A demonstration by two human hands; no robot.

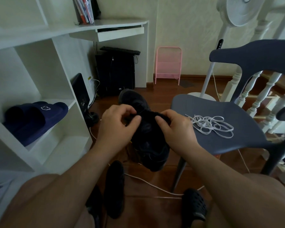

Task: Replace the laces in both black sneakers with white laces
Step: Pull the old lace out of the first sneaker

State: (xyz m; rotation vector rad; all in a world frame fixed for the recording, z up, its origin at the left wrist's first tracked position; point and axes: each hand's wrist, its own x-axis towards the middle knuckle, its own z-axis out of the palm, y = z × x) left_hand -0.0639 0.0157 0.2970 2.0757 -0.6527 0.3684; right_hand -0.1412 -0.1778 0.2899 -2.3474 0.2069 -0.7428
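Viewpoint: a seated person looks down at their own bare forearms and knees, which fill the lower frame.
Left hand: the left hand (118, 125) sits at centre, just toward 9 o'clock, forearm rising from 7 o'clock; its fingers curl inward and the thumb meets them, pinching the upper edge of the black sneaker (149, 142).
Right hand: the right hand (175, 127) sits just toward 3 o'clock of centre, forearm coming from 5 o'clock; thumb and curled fingers grip the same shoe's upper from the other side.
Held sneaker: raised off the floor between both hands, at centre; its detail is too dark to make out.
Second sneaker: another dark shoe (132, 97) rests on the wooden floor just beyond the hands, toward 12 o'clock.
White laces: a loose tangle of white laces (211, 125) lies on the seat of the grey-blue chair (220, 137), at 3 o'clock, near the right hand but not touching it.
Shelf: navy slippers (35, 119) lie in a white shelf (69, 116) compartment at 9 o'clock.
Floor: a white cable (155, 186) runs across at 6 o'clock.
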